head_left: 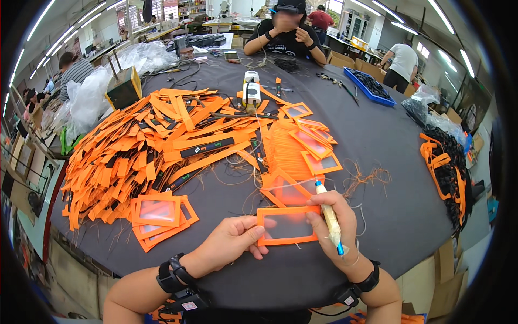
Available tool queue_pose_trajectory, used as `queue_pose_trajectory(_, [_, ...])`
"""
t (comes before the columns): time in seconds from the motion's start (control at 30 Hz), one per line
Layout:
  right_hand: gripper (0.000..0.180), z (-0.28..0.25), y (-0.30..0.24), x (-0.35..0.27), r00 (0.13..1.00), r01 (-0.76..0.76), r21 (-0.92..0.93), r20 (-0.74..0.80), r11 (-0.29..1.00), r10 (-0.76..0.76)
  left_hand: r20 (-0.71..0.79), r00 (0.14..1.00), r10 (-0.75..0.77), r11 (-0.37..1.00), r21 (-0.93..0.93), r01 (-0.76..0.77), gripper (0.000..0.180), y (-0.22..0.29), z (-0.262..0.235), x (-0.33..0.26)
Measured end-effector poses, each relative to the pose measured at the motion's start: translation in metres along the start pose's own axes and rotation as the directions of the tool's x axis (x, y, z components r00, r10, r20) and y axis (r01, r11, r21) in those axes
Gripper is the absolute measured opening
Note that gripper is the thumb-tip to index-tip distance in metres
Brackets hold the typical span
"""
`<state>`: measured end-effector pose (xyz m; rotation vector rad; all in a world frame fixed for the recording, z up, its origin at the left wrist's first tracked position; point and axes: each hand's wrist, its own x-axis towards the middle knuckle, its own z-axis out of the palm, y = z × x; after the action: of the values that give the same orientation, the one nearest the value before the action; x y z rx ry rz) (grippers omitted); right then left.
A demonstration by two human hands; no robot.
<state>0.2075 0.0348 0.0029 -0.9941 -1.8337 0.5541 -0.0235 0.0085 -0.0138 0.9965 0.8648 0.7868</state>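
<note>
My left hand point(235, 240) pinches the left edge of a clear window panel point(288, 229) with an orange fabric border. My right hand point(335, 222) grips a pen-shaped tool point(332, 218), pale tape around its middle and blue at both ends, with a thin cord trailing from it. Its thumb and fingers also hold the panel's right edge, and the tool's tip points away from me. Just beyond lies a stack of similar panels point(291, 148), some fanned out. A smaller stack of panels point(157, 210) rests to the left.
A large heap of orange strips point(124, 156) covers the table's left side. Loose orange threads point(372, 175) lie right of the stack. Beyond stand a white power box point(251, 92) and a blue tray point(369, 86). A co-worker point(286, 35) sits across the dark table point(399, 216).
</note>
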Motion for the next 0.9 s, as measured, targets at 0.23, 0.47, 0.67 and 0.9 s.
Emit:
queue_pose_trajectory(0.23, [0.025,-0.005,0.0,0.002,0.987,-0.132,0.245,-0.062,0.961,0.151,0.01,0.997,-0.082,0.995,0.059,0.081,0.026,0.005,-0.01,0.001])
queue_pose_trajectory(0.47, [0.024,-0.013,0.0,0.002,0.994,-0.102,0.516,0.075,0.851,0.074,0.23,0.83,0.508,0.393,0.796,-0.461,0.015,0.015,-0.017,-0.002])
queue_pose_trajectory(0.67, [0.023,-0.01,-0.006,-0.003,0.962,-0.219,0.523,0.255,0.824,0.094,0.402,0.853,0.331,-0.126,0.915,-0.383,0.028,0.019,-0.015,-0.028])
queue_pose_trajectory(0.9, [0.034,0.011,-0.019,-0.01,0.805,-0.569,0.532,0.518,0.627,0.29,0.339,0.851,0.401,0.112,0.904,-0.413,0.015,0.014,-0.025,-0.027])
